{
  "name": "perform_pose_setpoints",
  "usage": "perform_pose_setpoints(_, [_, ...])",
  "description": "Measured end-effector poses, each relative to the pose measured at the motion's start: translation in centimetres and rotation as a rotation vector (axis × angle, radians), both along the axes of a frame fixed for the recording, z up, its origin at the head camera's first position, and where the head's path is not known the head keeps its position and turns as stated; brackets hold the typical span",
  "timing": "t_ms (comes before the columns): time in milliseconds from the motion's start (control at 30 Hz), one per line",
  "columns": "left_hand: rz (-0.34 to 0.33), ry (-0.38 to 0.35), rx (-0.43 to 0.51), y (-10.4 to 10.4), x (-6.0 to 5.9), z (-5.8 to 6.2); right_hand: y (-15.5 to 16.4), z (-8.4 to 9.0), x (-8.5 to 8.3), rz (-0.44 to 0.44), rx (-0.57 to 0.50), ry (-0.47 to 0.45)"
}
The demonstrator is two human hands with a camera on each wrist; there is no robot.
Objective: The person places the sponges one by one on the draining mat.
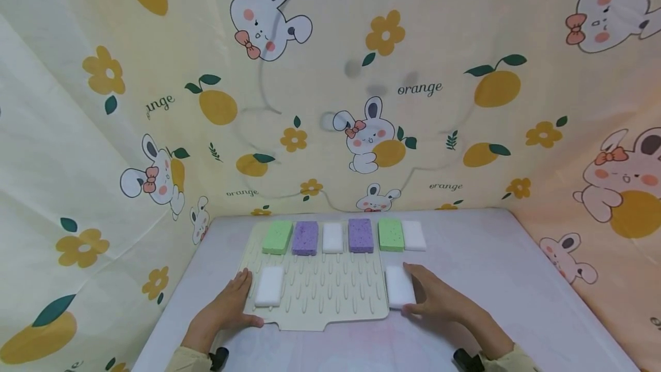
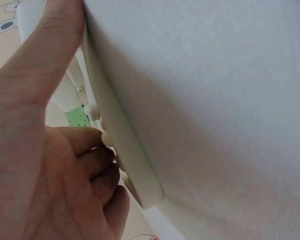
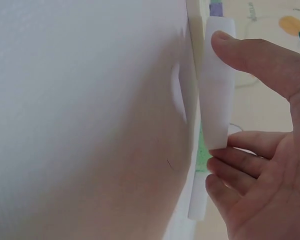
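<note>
The person is sitting at a table covered with a pale lilac cloth (image 1: 490, 280), and both hands are lying at the sides of a cream ribbed rubber draining mat (image 1: 320, 297).

The right hand (image 1: 436, 297) is pinching a white rectangular sponge block (image 1: 400, 287) between thumb and fingertips. This block is sitting at the right edge of the mat, partly over it, and in the right wrist view the thumb (image 3: 250, 50) is pressing on its far end while the fingers are meeting its near end.

The left hand (image 1: 227, 306) is resting at the left edge of the mat, just beside a second white sponge block (image 1: 269, 286). Its fingers are loosely curled and I cannot see them closing around this block; the left wrist view is showing only the hand against the mat's rim (image 2: 125, 155).

At the far end, six more sponges are lying in a row: light green (image 1: 277, 237), purple (image 1: 305, 238), white (image 1: 333, 237), purple (image 1: 360, 235), green (image 1: 391, 235) and white (image 1: 413, 236).

In my judgement the grip on the right block is shallow, so the soft sponge may be bending and slipping out if it is lifted quickly. The left hand pressing the rim may also be shifting the light mat, and this would be disturbing the row.
</note>
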State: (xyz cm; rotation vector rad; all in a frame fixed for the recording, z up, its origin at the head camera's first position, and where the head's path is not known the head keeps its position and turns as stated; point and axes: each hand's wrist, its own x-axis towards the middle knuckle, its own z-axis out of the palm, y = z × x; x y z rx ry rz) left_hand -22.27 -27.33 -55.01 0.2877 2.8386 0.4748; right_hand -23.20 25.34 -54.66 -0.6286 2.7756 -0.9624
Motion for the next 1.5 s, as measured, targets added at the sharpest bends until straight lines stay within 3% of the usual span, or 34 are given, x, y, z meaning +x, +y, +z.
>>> perform_pose_setpoints(367, [0.012,0.001,0.000,0.3,0.2,0.5,-1.5,-0.4,-0.3,0.012,-0.050,0.039])
perform_pose_setpoints(700, [-0.003,0.010,-0.004,0.1,0.0,-0.1,-3.2,-0.4,-0.8,0.000,-0.070,0.092])
perform_pose_setpoints(1000, [-0.011,0.018,-0.002,0.1,0.1,0.1,-4.9,-0.4,-1.0,0.008,-0.119,0.055])
perform_pose_setpoints(1233, [-0.014,0.027,0.009,0.0,0.0,-0.3,-6.2,-0.6,-1.4,0.056,-0.133,0.111])
perform_pose_setpoints(1500, [0.001,0.020,0.007,-0.2,-0.1,-0.4,-7.8,-0.3,-1.4,0.052,-0.157,0.104])
